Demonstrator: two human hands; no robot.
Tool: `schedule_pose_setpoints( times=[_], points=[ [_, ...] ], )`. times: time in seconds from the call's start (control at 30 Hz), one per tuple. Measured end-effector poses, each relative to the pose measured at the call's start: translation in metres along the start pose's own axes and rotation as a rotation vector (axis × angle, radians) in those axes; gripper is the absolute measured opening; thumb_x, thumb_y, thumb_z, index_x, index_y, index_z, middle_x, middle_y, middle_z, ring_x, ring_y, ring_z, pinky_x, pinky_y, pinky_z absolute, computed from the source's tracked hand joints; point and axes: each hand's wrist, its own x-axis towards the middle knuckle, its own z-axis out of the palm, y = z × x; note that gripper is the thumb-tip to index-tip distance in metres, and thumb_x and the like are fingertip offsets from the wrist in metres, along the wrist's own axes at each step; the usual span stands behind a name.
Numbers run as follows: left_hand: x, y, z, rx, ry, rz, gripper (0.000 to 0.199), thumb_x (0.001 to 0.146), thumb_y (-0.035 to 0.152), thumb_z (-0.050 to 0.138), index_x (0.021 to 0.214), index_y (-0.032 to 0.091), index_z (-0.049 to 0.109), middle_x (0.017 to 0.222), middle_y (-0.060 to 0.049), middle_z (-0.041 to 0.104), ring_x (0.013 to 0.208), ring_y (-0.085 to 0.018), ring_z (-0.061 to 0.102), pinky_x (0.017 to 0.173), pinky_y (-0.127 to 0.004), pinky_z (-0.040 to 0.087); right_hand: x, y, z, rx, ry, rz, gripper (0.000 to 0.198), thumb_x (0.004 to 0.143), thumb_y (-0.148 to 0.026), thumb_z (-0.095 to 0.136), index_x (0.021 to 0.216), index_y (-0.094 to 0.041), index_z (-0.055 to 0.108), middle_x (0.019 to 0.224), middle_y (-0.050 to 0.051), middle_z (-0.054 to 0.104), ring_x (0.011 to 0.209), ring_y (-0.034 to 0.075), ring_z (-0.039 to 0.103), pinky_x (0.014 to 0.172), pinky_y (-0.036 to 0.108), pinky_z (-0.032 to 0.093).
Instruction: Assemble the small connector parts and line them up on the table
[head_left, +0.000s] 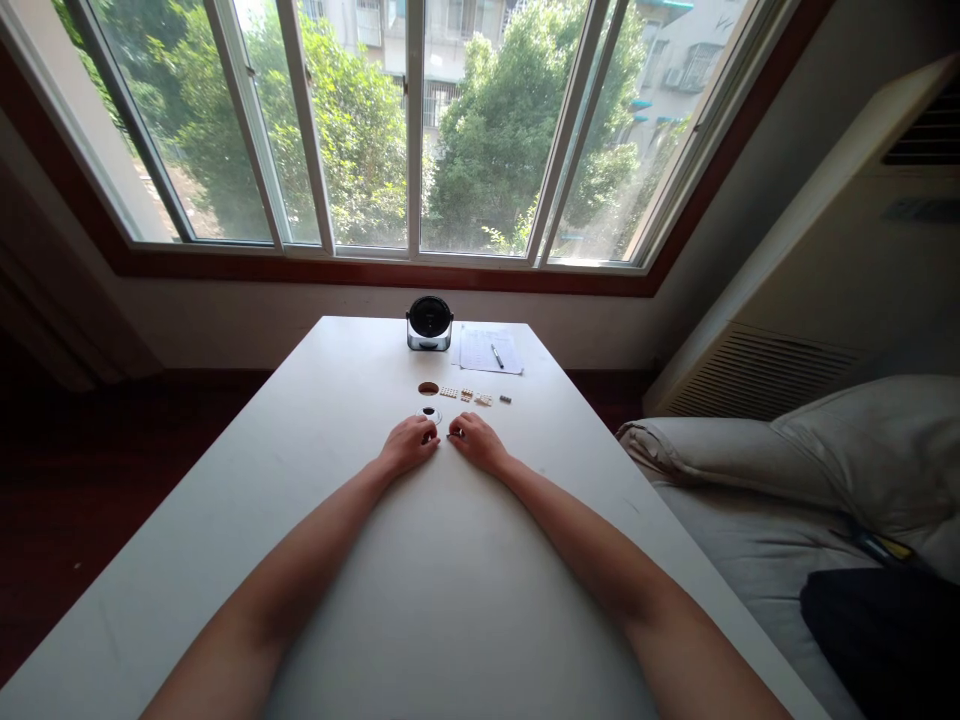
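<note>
My left hand (pixel 409 443) rests on the white table (pixel 450 570) with curled fingers. Something small and dark shows at its fingertips, too small to name. Facing it across a narrow gap, my right hand (pixel 478 441) is also closed, with a small dark bit at its fingertips. Just beyond the left fingers lies a pale ring-shaped piece (pixel 439 414) with a dark centre. Farther back is a brown round piece (pixel 428 389). To its right run several small tan pieces in clusters (pixel 449 393), then a small grey dotted piece (pixel 505 399).
A small black fan (pixel 430 318) stands at the table's far end. Beside it are sheets of paper (pixel 480 352) with a pen (pixel 497 355) on top. A window (pixel 416 150) lies beyond. On the right is a sofa (pixel 742 470) holding dark cloth (pixel 877 630).
</note>
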Motion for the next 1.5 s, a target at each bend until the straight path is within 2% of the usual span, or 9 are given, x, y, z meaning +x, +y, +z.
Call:
schedule_pose_setpoints(
  times=[0.13,0.33,0.5,0.7,1.03,1.3,1.5],
  points=[
    [0.001,0.0,0.001,-0.025,-0.004,-0.015,0.009,0.086,0.029,0.059,0.085,0.023,0.066,0.085,-0.003,0.065,0.077,-0.018,0.059,0.069,-0.029,0.044,0.004,-0.002,0.004,0.115,0.037,0.054,0.003,0.086,-0.019,0.06,0.086,-0.022,0.063,0.086,0.002,0.063,0.081,0.017,0.055,0.076,0.029,0.044],
    [0.002,-0.003,0.003,-0.1,0.077,-0.048,0.013,0.086,0.027,0.059,0.097,0.024,0.065,0.083,0.0,0.067,0.07,-0.015,0.059,0.068,-0.028,0.045,0.018,-0.01,0.021,0.447,0.136,0.268,0.014,0.083,-0.035,0.063,0.085,-0.021,0.062,0.072,-0.001,0.064,0.065,0.016,0.056,0.064,0.028,0.043],
    [0.002,-0.008,0.003,-0.157,0.174,-0.047,0.014,0.086,0.025,0.06,0.1,0.024,0.063,0.085,0.0,0.066,0.067,-0.013,0.058,0.066,-0.026,0.046,0.023,-0.012,0.027,0.562,0.155,0.291,0.023,0.079,-0.043,0.067,0.079,-0.021,0.062,0.072,0.0,0.064,0.066,0.015,0.055,0.063,0.027,0.043],
    [0.001,-0.006,0.004,-0.18,0.189,0.03,0.007,0.088,0.024,0.057,0.093,0.023,0.062,0.085,0.0,0.065,0.067,-0.012,0.057,0.067,-0.025,0.046,0.018,-0.009,0.024,0.791,0.087,0.303,0.03,0.076,-0.048,0.07,0.08,-0.02,0.062,0.07,0.001,0.064,0.065,0.016,0.057,0.061,0.027,0.044],
    [0.001,-0.001,0.003,-0.183,0.159,0.077,0.01,0.088,0.021,0.056,0.095,0.024,0.062,0.083,0.001,0.065,0.068,-0.012,0.057,0.067,-0.025,0.045,0.017,-0.008,0.025,0.883,0.106,0.312,0.032,0.075,-0.05,0.073,0.079,-0.019,0.063,0.071,0.001,0.065,0.064,0.015,0.059,0.062,0.028,0.047],
    [0.0,0.001,0.0,-0.124,0.142,0.073,0.012,0.091,0.024,0.051,0.089,0.023,0.063,0.081,0.0,0.065,0.07,-0.014,0.058,0.067,-0.026,0.043,0.016,-0.009,0.027,0.9,0.103,0.325,0.037,0.087,-0.055,0.057,0.082,-0.019,0.064,0.071,0.003,0.067,0.065,0.016,0.061,0.064,0.029,0.049],
    [0.001,0.001,-0.001,-0.094,0.162,0.05,0.012,0.091,0.025,0.051,0.086,0.023,0.062,0.078,-0.001,0.065,0.068,-0.015,0.058,0.066,-0.027,0.043,0.013,-0.014,0.025,0.828,0.175,0.305,0.029,0.08,-0.048,0.067,0.085,-0.021,0.063,0.076,0.002,0.067,0.071,0.017,0.061,0.067,0.03,0.049]
  ],
)
